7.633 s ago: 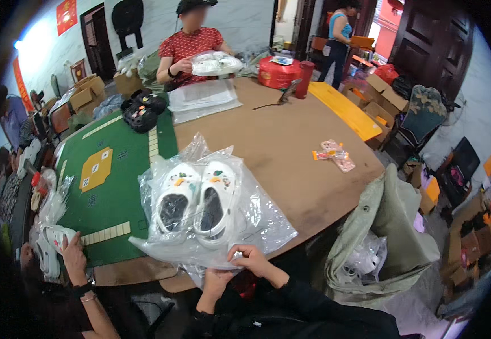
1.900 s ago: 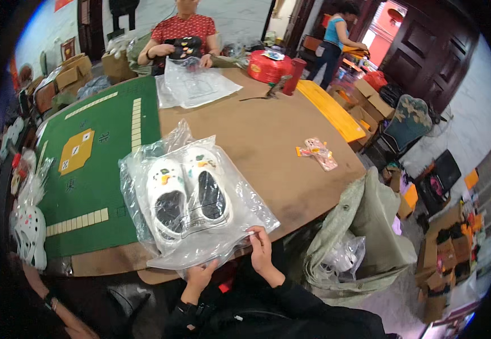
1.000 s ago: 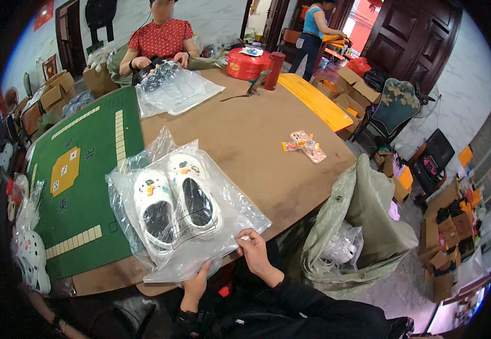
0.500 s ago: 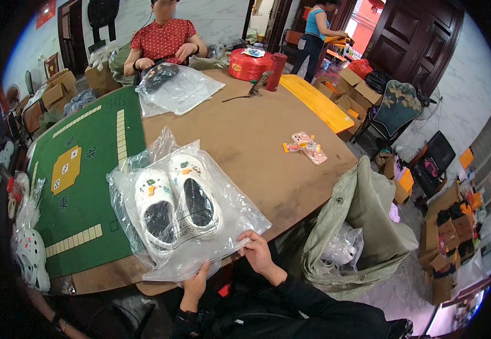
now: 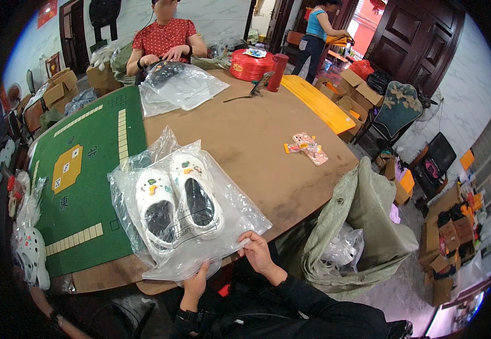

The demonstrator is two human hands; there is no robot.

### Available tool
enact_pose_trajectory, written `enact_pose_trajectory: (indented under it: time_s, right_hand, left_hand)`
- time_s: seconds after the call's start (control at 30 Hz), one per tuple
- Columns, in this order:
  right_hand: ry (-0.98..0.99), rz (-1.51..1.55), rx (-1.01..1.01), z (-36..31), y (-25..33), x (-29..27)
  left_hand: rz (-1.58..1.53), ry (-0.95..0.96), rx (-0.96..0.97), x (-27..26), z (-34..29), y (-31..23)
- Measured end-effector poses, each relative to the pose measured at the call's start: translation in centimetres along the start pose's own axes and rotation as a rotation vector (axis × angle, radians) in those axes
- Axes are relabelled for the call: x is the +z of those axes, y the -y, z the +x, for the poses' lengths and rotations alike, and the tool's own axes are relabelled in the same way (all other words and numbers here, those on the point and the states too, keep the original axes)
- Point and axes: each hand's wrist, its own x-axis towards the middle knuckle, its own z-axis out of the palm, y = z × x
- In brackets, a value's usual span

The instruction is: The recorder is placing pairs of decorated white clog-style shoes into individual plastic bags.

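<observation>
— What has shifted on our counter (image 5: 245, 141)?
— Some seconds ago black shoes lay on the green mat (image 5: 96, 186); now they don't. The co-worker (image 5: 163, 37) across from us has both hands at a second bag (image 5: 194, 90), with a dark shape under its plastic that we can't make out well.
— And on our side?
— Our clear bag (image 5: 231, 226) lies on the near part of the counter, overlapping the mat. Its near edge was bunched between our close hands; now they stand apart along it, so the edge is spread flatter, with the shoes well inside.
— How are our fingers?
— Those of our right hand (image 5: 258, 254) are clamped on the bag's near edge. Our left hand (image 5: 194, 285) has its thumb over that edge; the other fingers are hidden beneath, though we judge them clamped too.
— And what shows through the plastic?
— A pair of white shoes (image 5: 197, 198), side by side, toes pointing away from us, with dark insoles. Smallest of all, colourful charms (image 5: 153, 191) dot the uppers, orange and green among them.
</observation>
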Motion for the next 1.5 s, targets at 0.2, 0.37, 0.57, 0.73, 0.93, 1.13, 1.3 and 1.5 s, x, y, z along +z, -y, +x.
enact_pose_trajectory:
  time_s: [0.2, 0.37, 0.57, 0.73, 0.93, 1.13, 1.3, 1.5]
  right_hand:
    - [0.028, -0.015, -0.011, 0.1, -0.2, -0.3]
    - [0.045, -0.036, -0.001, 0.1, 0.0, -0.1]
    - [0.043, -0.052, -0.003, 0.0, 0.0, -0.2]
    - [0.056, -0.050, -0.014, 0.1, -0.1, -0.3]
    - [0.081, -0.046, -0.017, 0.1, -0.1, -0.4]
    - [0.046, -0.154, 0.009, 0.3, -0.5, -0.7]
    - [0.089, -0.218, 0.004, 0.1, -0.5, -1.1]
    - [0.063, -0.175, 0.000, -0.1, -0.1, -0.5]
  left_hand:
    - [0.011, 0.028, -0.013, -0.2, 0.0, 0.2]
    - [0.001, 0.046, -0.018, -0.3, 0.0, 0.5]
    - [0.004, -0.001, 0.009, 0.1, 0.0, -0.1]
    - [0.025, 0.000, 0.010, -0.1, 0.0, 0.3]
    - [-0.001, 0.005, -0.013, 0.0, 0.0, -0.1]
    - [-0.032, -0.005, -0.057, 0.0, -0.1, 0.2]
    - [0.025, 0.021, -0.027, -0.1, 0.0, 0.1]
    - [0.029, 0.060, -0.036, -0.1, 0.0, -0.1]
